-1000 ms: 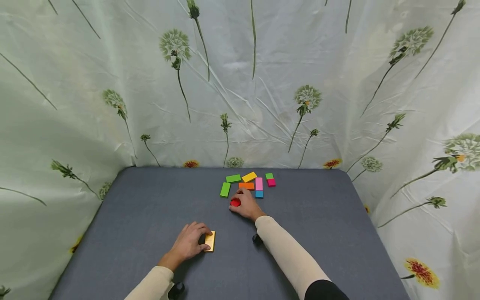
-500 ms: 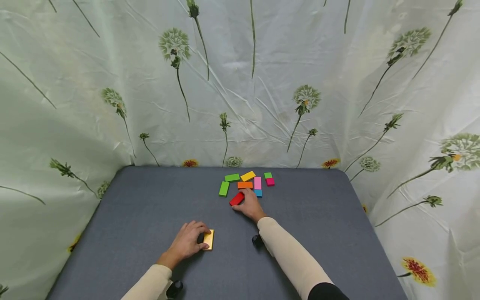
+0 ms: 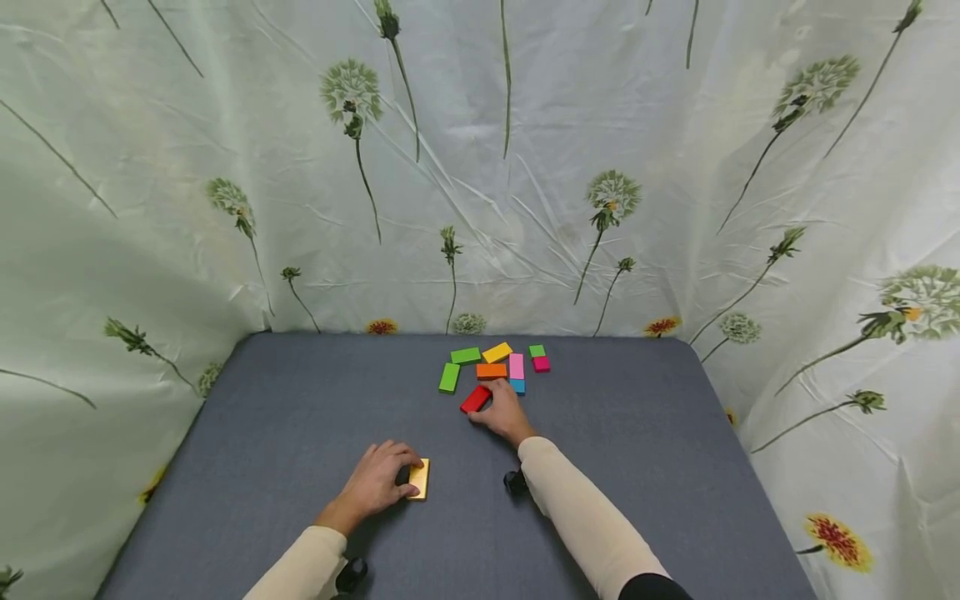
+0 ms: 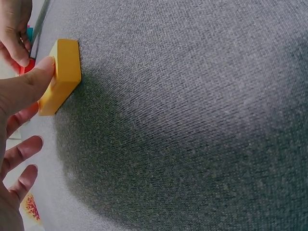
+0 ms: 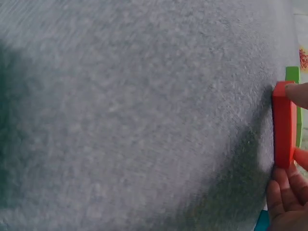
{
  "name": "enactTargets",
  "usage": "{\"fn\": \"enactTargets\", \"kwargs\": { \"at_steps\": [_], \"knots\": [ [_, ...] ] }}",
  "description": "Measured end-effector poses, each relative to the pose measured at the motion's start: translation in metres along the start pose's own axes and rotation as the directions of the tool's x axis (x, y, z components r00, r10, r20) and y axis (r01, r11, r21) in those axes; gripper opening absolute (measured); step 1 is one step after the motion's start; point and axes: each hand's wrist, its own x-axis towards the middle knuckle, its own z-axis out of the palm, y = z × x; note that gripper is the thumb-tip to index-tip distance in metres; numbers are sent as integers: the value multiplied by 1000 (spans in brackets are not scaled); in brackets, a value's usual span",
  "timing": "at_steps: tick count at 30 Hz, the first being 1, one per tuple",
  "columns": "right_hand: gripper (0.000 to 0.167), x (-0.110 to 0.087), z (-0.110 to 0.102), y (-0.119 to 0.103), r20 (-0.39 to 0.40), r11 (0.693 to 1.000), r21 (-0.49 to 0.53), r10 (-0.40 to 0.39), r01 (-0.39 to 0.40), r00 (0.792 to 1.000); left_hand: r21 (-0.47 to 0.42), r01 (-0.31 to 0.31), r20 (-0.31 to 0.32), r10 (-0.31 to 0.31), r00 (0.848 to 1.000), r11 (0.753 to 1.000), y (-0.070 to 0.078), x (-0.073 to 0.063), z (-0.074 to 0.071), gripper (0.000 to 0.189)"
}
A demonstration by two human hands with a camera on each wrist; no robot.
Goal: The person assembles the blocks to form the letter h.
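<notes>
My left hand (image 3: pixel 377 482) pinches a yellow block (image 3: pixel 419 480) between thumb and fingers on the near part of the table. In the left wrist view the thumb presses one end of the yellow block (image 4: pixel 65 72), while the other fingers spread loosely. Farther off, my right hand (image 3: pixel 506 413) holds a red block (image 3: pixel 475 399) by its two ends, slanted and close over the cloth. The right wrist view shows thumb and fingertips at opposite ends of the red block (image 5: pixel 284 125). Just beyond it lies an orange block (image 3: pixel 491 372).
Two green blocks (image 3: pixel 449 378), a yellow-orange block (image 3: pixel 497 352), a pink block (image 3: pixel 517 366) and a blue one (image 3: pixel 517 387) lie around the orange block. To their right, a small green block (image 3: pixel 536 351) sits against a magenta one (image 3: pixel 542 364). A flowered curtain (image 3: pixel 480 167) borders the grey table (image 3: pixel 300 417).
The red block, earlier mostly covered by my right hand, has turned so its long face shows on a slant. My right hand has shifted slightly right; the left hand holds still.
</notes>
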Motion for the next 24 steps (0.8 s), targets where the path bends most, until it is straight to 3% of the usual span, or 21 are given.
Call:
{"fn": "enactTargets", "kwargs": {
  "at_steps": [7,12,16,24],
  "knots": [
    [59,0,-6,3,-3,998,-18,-52,52,999,54,-37,-30,39,999,998,1,2,1,33],
    [58,-2,-8,-5,93,997,-2,-75,75,993,51,-17,-28,19,999,999,1,2,1,34],
    [58,-7,-3,-17,182,993,-16,-113,118,977,51,-14,-18,15,1000,999,1,0,2,33],
    [59,-12,11,-44,274,968,-77,-211,240,938,70,-54,-12,55,998,996,-4,1,1,33]
  ]
}}
